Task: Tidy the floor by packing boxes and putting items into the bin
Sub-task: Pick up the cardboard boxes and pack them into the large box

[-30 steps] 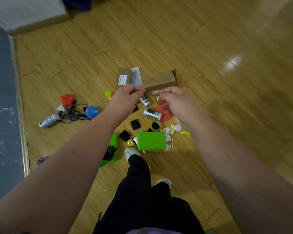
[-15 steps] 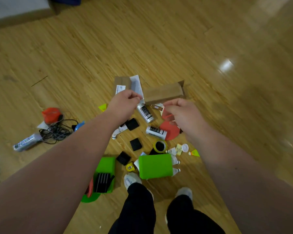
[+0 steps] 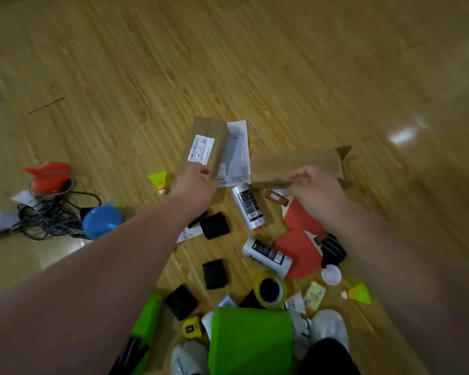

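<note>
Gripping open-ended cardboard box (image 3: 295,166) in right hand (image 3: 316,192) at 1 o'clock, flap end outward, likely for loading. Left hand (image 3: 194,189) closing on labelled box (image 3: 203,147) at 11 o'clock; full grasp unclear.

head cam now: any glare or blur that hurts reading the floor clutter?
Head view: a ceiling-light glare patch shines on the wood floor at right, clear of the clutter. Motion blur smears the frame edges, both forearms and the cable tangle. The label on the cardboard box is unreadable. Wide-angle bending stretches the arms.
</note>
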Motion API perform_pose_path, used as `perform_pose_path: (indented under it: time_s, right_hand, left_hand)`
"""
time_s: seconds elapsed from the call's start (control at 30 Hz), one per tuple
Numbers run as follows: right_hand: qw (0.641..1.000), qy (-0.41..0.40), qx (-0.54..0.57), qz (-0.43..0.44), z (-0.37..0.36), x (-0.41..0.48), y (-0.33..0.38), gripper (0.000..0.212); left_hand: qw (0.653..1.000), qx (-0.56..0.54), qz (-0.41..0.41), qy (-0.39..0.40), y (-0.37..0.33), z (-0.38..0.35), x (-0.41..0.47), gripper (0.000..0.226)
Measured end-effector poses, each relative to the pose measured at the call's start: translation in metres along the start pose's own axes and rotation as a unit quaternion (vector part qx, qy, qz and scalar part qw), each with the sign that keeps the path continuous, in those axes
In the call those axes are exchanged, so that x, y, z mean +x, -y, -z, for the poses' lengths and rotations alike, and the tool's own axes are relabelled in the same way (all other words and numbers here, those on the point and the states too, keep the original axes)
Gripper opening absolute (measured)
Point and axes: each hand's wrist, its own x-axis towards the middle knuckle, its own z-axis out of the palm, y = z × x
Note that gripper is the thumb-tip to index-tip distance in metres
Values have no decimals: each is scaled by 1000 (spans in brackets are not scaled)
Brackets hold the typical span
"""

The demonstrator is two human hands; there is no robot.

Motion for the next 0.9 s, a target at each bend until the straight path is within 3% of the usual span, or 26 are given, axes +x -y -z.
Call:
perform_pose_path:
  time_s: [0.17, 0.27, 0.37, 0.57, 0.63, 0.73, 0.9]
  right_hand:
    - [989, 23, -132, 68, -23, 100, -43, 53]
    - [946, 52, -287, 143, -40, 145, -70, 76]
    - [912, 64, -364, 178, -54, 178, -88, 92]
    - [827, 58, -536, 157, -71, 238, -96, 133]
    - [818, 51, -555, 141, -71, 255, -97, 137]
    - [825, 53, -541, 152, -70, 267, -104, 132]
    - [808, -13, -541, 234, -69, 235, -102, 123]
  left_hand:
    - [997, 64, 42, -22, 33, -67, 91, 65]
    - [988, 128, 72, -45, 55, -94, 126, 87]
    - [979, 180, 80, -60, 77, -109, 156, 100]
    - [975, 184, 115, -56, 103, -105, 219, 138]
    - [974, 177, 129, -49, 112, -102, 229, 149]
    - [969, 208, 126, -49, 127, -103, 232, 150]
    - [961, 225, 106, -124, 120, -110, 201, 120]
